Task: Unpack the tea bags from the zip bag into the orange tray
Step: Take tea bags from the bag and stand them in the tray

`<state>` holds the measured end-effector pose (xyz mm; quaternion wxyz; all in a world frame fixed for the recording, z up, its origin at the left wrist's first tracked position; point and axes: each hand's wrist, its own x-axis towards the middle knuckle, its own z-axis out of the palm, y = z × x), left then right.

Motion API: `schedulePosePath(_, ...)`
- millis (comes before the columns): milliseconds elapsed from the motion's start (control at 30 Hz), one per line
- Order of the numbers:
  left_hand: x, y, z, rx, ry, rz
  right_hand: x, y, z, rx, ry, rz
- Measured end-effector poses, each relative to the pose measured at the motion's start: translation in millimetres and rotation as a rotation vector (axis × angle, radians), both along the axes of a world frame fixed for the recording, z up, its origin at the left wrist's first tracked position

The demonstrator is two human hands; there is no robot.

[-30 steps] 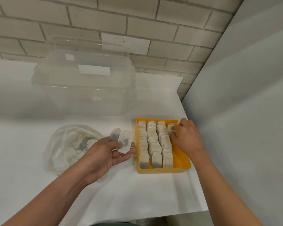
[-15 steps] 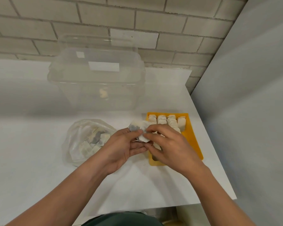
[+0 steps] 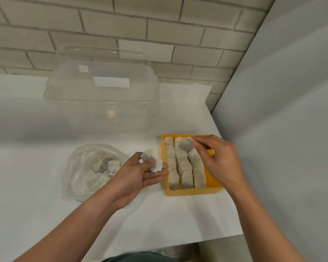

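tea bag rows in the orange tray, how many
3: left row, middle row and right row, side by side in the orange tray. The right hand covers its right side, so more may be hidden.

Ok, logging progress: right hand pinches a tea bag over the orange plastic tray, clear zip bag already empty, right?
Not empty: in the head view the clear zip bag holds several tea bags. The right hand pinches a tea bag over the orange plastic tray.

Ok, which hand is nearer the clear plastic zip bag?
Left. The left hand is beside the clear plastic zip bag, holding tea bags; the right hand is farther off, above the orange plastic tray, pinching one tea bag.
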<state>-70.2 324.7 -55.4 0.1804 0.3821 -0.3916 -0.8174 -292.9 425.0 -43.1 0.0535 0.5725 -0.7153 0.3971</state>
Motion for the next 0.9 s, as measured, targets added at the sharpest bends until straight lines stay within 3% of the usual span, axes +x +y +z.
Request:
schedulePosePath(233,1.1,-2.6,-5.8,-0.034,-0.013,0.019,-71.8,-5.7,-24.2,0.344,0.064,-0.215)
schedulePosePath(433,2.2,-4.8,-9.7,-0.14,-0.092,0.021,-102.1,-13.3,-52.0,0.641,0.051,-0.182)
schedulePosePath(900,4.8,-9.8,-16.1,-0.194,-0.106,0.054,-105.8,-34.6,-80.4,0.524,-0.008,-0.313)
